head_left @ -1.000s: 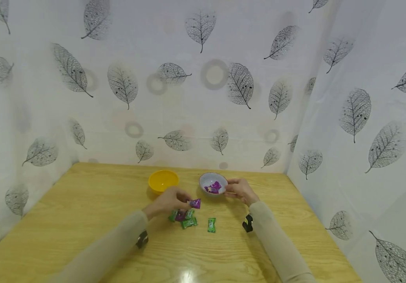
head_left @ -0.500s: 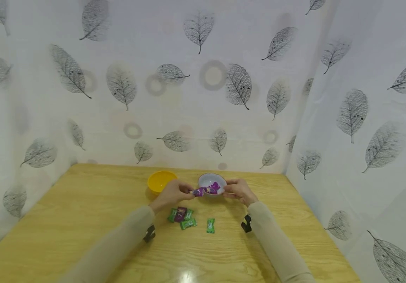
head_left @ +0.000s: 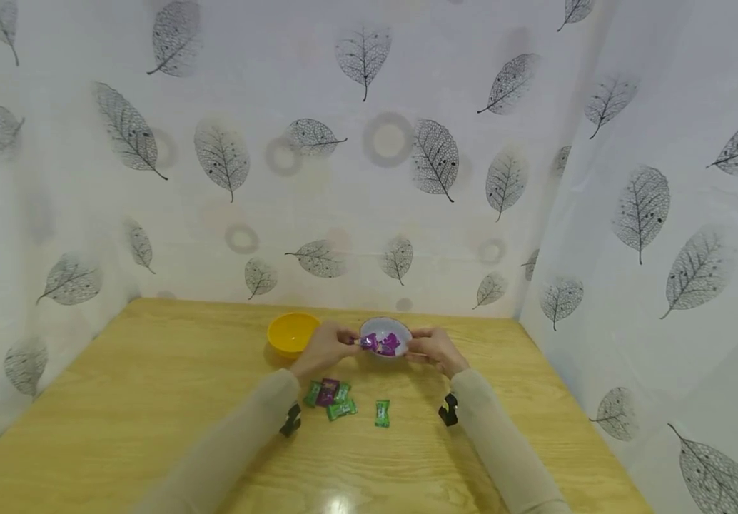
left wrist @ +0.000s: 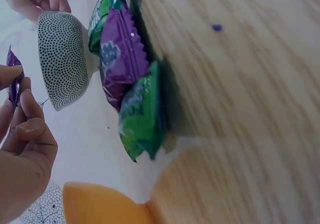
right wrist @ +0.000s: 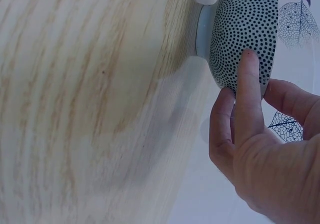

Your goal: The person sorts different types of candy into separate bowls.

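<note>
My left hand (head_left: 324, 348) pinches a purple-wrapped candy (left wrist: 15, 78) between thumb and fingers. In the head view this candy overlaps the near left rim of a bowl (head_left: 377, 325), pale inside and black-dotted outside. Purple wrapped candy (head_left: 392, 344) lies inside that bowl. My right hand (head_left: 435, 350) holds the bowl at its right side; in the right wrist view, one finger lies along the dotted wall (right wrist: 242, 28) and the thumb is at the rim. On the table nearer me, a purple candy (head_left: 327, 392) lies among several green candies (head_left: 342, 409).
A yellow bowl (head_left: 293, 334) stands left of the dotted bowl, partly behind my left hand. One green candy (head_left: 382, 413) lies apart, to the right of the pile. Behind the wooden table (head_left: 150, 371) hangs a leaf-patterned curtain (head_left: 317, 207).
My left hand has carried the purple candy forward and right, from above the pile to the dotted bowl's rim. The right hand stays on the bowl.
</note>
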A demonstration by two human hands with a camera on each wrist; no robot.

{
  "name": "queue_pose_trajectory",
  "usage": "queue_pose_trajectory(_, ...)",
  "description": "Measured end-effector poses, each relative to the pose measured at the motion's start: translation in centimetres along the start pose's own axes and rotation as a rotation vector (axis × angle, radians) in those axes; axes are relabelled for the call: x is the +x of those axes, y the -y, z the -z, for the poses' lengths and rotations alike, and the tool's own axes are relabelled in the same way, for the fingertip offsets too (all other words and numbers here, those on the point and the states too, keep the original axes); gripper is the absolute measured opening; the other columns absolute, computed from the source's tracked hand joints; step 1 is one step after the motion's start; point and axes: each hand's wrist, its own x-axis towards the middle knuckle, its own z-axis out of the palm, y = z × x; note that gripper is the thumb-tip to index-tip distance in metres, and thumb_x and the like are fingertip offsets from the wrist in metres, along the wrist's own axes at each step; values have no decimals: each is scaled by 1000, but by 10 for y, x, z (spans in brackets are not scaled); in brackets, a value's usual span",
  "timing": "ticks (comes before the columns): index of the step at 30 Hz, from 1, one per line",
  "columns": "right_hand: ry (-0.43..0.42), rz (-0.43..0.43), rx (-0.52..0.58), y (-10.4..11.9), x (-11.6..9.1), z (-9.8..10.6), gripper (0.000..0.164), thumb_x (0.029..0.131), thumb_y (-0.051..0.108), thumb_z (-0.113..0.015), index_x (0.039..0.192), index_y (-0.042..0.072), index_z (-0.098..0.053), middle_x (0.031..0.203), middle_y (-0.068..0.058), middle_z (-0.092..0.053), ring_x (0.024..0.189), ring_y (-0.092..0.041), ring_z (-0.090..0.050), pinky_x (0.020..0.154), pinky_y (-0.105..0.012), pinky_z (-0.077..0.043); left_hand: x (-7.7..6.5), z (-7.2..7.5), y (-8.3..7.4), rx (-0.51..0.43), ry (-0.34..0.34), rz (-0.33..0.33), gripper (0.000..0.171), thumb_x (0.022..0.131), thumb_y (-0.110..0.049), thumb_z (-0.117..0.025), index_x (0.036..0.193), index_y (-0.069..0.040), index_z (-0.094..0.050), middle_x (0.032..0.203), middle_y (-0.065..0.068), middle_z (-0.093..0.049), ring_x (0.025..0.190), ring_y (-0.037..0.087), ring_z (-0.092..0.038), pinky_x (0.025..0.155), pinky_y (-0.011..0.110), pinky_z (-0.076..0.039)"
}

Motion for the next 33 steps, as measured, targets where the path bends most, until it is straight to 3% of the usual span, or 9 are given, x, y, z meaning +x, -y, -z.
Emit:
queue_pose_trajectory(7, -6, 5, 8, -4, 1, 2, 46, 92, -8, -56, 136, -16, -44, 127, -38, -53, 85, -22, -71, 91, -38, -56, 7, -10, -2, -22, -53, -15, 17, 81, -12, -76, 97, -9, -76, 91, 3, -72, 83, 15, -59, 75, 28, -53)
queue_pose_trajectory(12, -8, 0, 4, -4, 1, 1, 47, 92, -7, -56, 137, -16, -44, 128, -37, -53, 83, -21, -71, 91, -37, -56, 11, -15, -4, -22, -88, -29, 17, 80, -11, -77, 96, -6, -76, 88, 4, -70, 78, 16, -58, 69, 26, -52)
queue_pose_trajectory(16, -9, 2, -6, -4, 0, 0, 47, 92, -7, -56, 137, -16, -43, 128, -37, -53, 81, -20, -70, 92, -38, -56, 14, -18, -6, -45, -113, 41, 19, 79, -13, -77, 96, -6, -76, 92, 6, -70, 80, 18, -58, 69, 28, -52)
queue_pose_trajectory(21, -16, 6, -3, -4, 1, 0, 46, 92, -8, -55, 136, -16, -45, 128, -38, -53, 79, -19, -70, 91, -38, -57, 20, -22, -9, -57, -160, 149, 18, 82, -19, -76, 96, -8, -76, 98, 7, -72, 89, 20, -60, 82, 35, -54)
queue_pose_trajectory(29, -10, 7, -7, -3, 0, 0, 46, 92, -8, -56, 136, -16, -44, 128, -37, -53, 81, -20, -70, 90, -38, -57, 26, -27, -18, -22, -206, 231, 20, 82, -24, -76, 96, -10, -77, 95, 5, -74, 88, 20, -63, 86, 37, -54)
queue_pose_trajectory(33, -12, 11, -20, -1, 0, -1, 47, 93, -6, -56, 137, -15, -44, 128, -37, -53, 84, -22, -70, 90, -37, -57, 31, -29, -19, -19, -243, 234, 21, 83, -24, -75, 98, -9, -76, 98, 7, -74, 90, 21, -64, 85, 37, -54)
